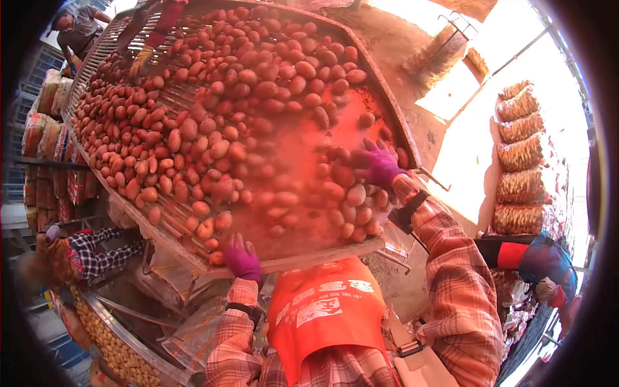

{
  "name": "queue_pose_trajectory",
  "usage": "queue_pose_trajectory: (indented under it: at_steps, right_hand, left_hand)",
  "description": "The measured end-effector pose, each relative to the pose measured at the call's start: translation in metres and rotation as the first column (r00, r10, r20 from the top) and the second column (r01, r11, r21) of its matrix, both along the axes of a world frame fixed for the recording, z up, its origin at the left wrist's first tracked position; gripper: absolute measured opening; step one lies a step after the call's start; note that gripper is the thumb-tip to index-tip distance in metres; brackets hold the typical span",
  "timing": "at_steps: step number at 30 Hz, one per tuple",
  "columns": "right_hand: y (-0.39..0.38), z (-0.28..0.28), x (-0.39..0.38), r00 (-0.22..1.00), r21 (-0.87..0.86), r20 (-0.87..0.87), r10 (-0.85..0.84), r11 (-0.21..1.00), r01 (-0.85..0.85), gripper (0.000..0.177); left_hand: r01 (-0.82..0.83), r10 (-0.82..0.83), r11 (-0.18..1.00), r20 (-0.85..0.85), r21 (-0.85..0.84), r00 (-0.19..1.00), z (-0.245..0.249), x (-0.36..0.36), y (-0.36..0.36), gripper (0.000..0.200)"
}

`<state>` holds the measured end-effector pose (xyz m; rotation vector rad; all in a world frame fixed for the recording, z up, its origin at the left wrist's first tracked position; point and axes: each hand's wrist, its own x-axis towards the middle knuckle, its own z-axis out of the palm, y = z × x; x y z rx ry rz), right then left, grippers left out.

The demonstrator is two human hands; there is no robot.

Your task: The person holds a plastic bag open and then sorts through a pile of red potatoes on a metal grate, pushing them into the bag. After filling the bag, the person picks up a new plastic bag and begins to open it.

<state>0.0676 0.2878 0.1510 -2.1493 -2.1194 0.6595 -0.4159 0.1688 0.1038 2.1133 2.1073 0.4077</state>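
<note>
Many red-tinted potatoes (271,84) cover a large sorting table (380,61) with a slatted bed and a raised rim. My right hand (382,165), in a purple glove, lies among potatoes by the right side, fingers spread and touching them; its fingertips are partly blurred. At the near rim rests my left hand (242,259), also purple-gloved, with its fingers apart and no potato in it. A bare red patch (290,180) of the bed shows between the hands, hazy with dust. Several potatoes (351,209) are gathered in the near right corner.
Another person's gloved hand (143,59) reaches over the far left slats. Co-workers stand at the left (97,251) and right (548,258). Filled sacks (519,164) are stacked at the right, more sacks (45,138) at the left. Pale potatoes (119,342) fill a metal-edged container at lower left.
</note>
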Motion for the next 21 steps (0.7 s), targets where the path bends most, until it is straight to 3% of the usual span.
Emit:
queue_pose_trajectory:
  at_steps: [3, 5, 7, 9, 11, 12, 14, 17, 19, 21]
  right_hand:
    - [-0.056, 0.015, -0.003, 0.992, 0.076, 0.117, 0.051, 0.995, -0.060, 0.050]
    - [-0.087, 0.011, 0.007, 0.997, 0.204, 0.009, 0.079, 0.976, -0.079, 0.048]
    - [-0.107, 0.031, 0.000, 0.998, 0.148, -0.051, 0.031, 0.989, -0.023, 0.044]
    - [-0.115, 0.044, -0.030, 0.994, -0.017, 0.072, -0.086, 0.996, 0.087, 0.045]
    - [-0.120, 0.033, -0.084, 0.999, 0.346, -0.048, -0.025, 0.937, 0.040, 0.046]
    - [-0.122, 0.020, -0.103, 0.998, 0.349, -0.058, -0.018, 0.936, 0.037, 0.046]
    - [-0.127, -0.003, -0.130, 0.917, 0.462, -0.018, 0.398, 0.817, -0.346, 0.048]
    - [-0.118, -0.013, -0.099, 0.898, 0.482, 0.105, 0.427, 0.768, -0.422, 0.046]
    - [-0.112, -0.010, -0.085, 0.925, 0.525, 0.112, 0.362, 0.769, -0.365, 0.045]
    - [-0.084, -0.004, -0.067, 0.974, 0.433, 0.129, 0.184, 0.874, -0.222, 0.041]
  left_hand:
    - [0.036, -0.036, 0.999, 0.005, 0.009, 0.999, -0.001, -0.001, 0.001, 0.045]
    - [0.042, -0.042, 0.999, -0.003, 0.008, 0.999, -0.001, -0.003, 0.001, 0.045]
    - [0.026, -0.026, 1.000, -0.030, -0.007, 0.999, -0.001, -0.001, 0.000, 0.045]
    - [0.029, -0.030, 0.999, -0.027, -0.016, 0.999, 0.000, 0.001, -0.002, 0.045]
    - [0.018, -0.019, 1.000, -0.038, -0.011, 0.999, 0.002, 0.001, 0.001, 0.045]
    - [0.015, -0.016, 0.999, -0.030, -0.030, 0.999, 0.001, 0.001, 0.001, 0.045]
    - [0.007, -0.008, 0.998, -0.032, -0.057, 0.999, 0.001, -0.001, 0.000, 0.045]
    - [-0.008, 0.007, 0.997, -0.022, -0.072, 1.000, 0.002, 0.000, 0.001, 0.045]
    - [-0.011, 0.009, 0.998, -0.020, -0.064, 1.000, 0.006, 0.003, 0.000, 0.046]
    - [-0.032, 0.030, 0.997, -0.027, -0.071, 0.999, 0.009, 0.007, 0.003, 0.046]
